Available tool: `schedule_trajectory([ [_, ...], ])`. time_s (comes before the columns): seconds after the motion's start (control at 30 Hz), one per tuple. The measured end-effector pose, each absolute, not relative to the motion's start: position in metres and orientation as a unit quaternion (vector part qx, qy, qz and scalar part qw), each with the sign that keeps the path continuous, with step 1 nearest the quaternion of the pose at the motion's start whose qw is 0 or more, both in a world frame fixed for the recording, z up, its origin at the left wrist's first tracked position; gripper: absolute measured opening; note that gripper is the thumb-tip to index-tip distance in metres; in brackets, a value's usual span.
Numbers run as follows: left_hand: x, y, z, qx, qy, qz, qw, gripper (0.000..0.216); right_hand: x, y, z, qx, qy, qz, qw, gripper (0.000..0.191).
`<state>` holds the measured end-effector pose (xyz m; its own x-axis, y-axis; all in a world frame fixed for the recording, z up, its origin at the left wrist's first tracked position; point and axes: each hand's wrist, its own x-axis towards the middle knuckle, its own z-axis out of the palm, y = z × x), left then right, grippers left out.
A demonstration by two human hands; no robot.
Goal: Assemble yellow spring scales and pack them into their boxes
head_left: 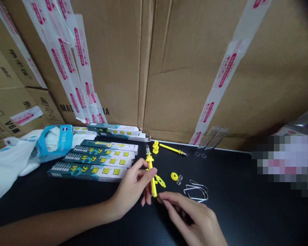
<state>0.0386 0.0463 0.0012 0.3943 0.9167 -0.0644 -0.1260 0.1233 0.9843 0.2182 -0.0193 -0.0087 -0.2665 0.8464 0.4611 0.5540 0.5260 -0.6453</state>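
My left hand [136,184] is closed around a yellow plastic spring-scale rod [153,181], held between thumb and fingers. A metal spring end [147,149] shows at the rod's top. My right hand [192,215] pinches a small, thin dark piece at the rod's lower end; its exact kind is too small to tell. Behind the left fingers lies a flat yellow plastic part [160,181]. A yellow ring [174,176] and small clear pieces [179,180] rest to the right, with several bent metal hooks [197,190] beyond my right hand.
Several printed spring-scale boxes [89,171] lie at left beside a white and blue bag [52,141]. Farther back are yellow caps [155,147], another yellow rod [171,149] and clear tubes [212,140]. Large taped cartons [113,68] stand behind the black table [105,225].
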Motion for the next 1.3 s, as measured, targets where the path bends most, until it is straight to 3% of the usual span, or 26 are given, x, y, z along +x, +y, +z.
schedule_trajectory([
  [0.3,0.039,0.037,0.002,0.578,0.403,0.323,0.632,0.039,0.222,-0.021,-0.004,-0.386,-0.873,0.032,0.297,0.017],
  [0.6,0.041,0.031,0.011,0.628,0.439,0.267,0.584,0.028,0.217,-0.021,0.0,-0.321,-0.904,-0.133,0.248,0.035],
  [0.9,0.045,0.03,0.009,0.657,0.444,0.26,0.551,0.027,0.214,-0.023,0.003,-0.313,-0.901,-0.169,0.248,0.04],
  [1.3,0.048,0.03,0.01,0.596,0.396,0.237,0.657,0.052,0.22,-0.022,0.007,-0.286,-0.894,-0.202,0.28,0.039],
])
